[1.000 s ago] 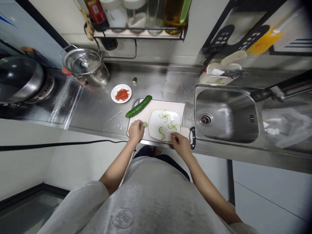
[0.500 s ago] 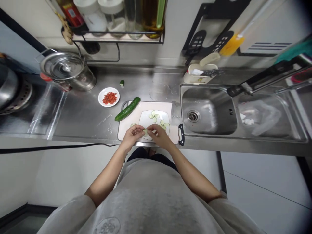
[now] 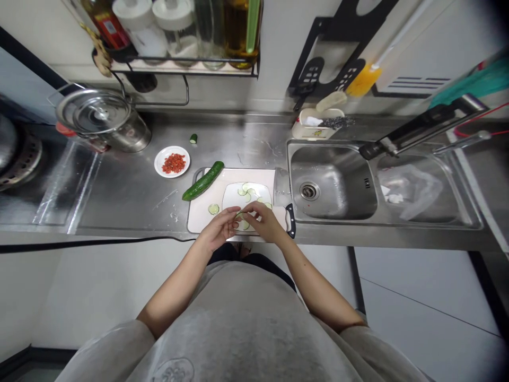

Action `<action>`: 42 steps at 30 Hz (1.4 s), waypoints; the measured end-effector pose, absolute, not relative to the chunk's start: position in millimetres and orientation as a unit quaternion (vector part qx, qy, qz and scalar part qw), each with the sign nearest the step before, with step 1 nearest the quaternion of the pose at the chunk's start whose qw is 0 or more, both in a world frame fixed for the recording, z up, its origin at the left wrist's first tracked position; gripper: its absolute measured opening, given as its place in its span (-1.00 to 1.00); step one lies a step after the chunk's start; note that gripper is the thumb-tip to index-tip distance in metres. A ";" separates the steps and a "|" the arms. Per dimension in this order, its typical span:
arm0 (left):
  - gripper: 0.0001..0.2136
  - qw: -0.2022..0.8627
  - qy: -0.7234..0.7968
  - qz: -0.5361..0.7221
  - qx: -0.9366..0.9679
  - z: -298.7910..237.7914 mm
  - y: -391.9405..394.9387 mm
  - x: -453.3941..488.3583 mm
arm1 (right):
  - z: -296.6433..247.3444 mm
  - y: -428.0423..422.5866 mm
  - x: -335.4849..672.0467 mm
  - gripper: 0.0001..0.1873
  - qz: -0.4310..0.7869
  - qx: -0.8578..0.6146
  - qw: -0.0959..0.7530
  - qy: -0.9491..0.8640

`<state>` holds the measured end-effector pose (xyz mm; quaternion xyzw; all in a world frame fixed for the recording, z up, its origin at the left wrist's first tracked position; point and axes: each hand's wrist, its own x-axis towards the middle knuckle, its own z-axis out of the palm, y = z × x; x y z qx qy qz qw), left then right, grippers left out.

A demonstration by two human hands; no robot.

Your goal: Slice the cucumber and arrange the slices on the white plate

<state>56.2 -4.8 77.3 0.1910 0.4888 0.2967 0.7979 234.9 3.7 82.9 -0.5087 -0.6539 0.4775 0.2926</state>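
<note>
A thin cucumber slice (image 3: pixel 239 214) is pinched between the fingertips of my left hand (image 3: pixel 218 229) and my right hand (image 3: pixel 263 222). Both hands hover over the near side of a white square plate (image 3: pixel 228 199), partly hiding it. Thin cucumber slices (image 3: pixel 247 189) lie curved on this plate. It rests on a pale cutting board (image 3: pixel 198 216), where another round cucumber slice (image 3: pixel 213 209) lies left of the plate. The whole cucumber (image 3: pixel 203 181) lies across the board's far left corner. A knife's black handle (image 3: pixel 292 220) sticks out at the right.
Behind the board are a small plate of chopped red pieces (image 3: pixel 167 154) and a cucumber end (image 3: pixel 193 139). A lidded steel pot (image 3: pixel 133 130) stands at the back left. On the right is a steel sink (image 3: pixel 338 185), with a faucet (image 3: pixel 421 127) above it.
The view has shifted slightly right. My left hand has opened out somewhat and drawn back, uncovering the round slice on the board. The slice between my hands is still held.
</note>
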 end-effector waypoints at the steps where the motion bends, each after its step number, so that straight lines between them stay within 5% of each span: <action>1: -0.54 0.793 0.490 0.303 0.197 77.8 -4.1 56.2 | 83.3 3.9 236.0 -0.83 0.480 -0.510 0.289 -0.653; 13: -0.66 0.631 0.538 0.373 0.416 75.9 -4.0 67.7 | 69.8 5.5 250.9 -0.73 0.565 -0.510 0.238 -0.603; 27: -0.81 0.369 0.678 0.134 0.622 43.7 -8.1 76.8 | 41.1 15.1 246.3 -0.82 0.415 -0.585 0.064 -0.694; 42: -0.85 0.268 0.685 0.023 0.677 36.7 -4.7 89.5 | 38.6 17.7 233.5 -0.80 0.301 -0.606 -0.069 -0.733</action>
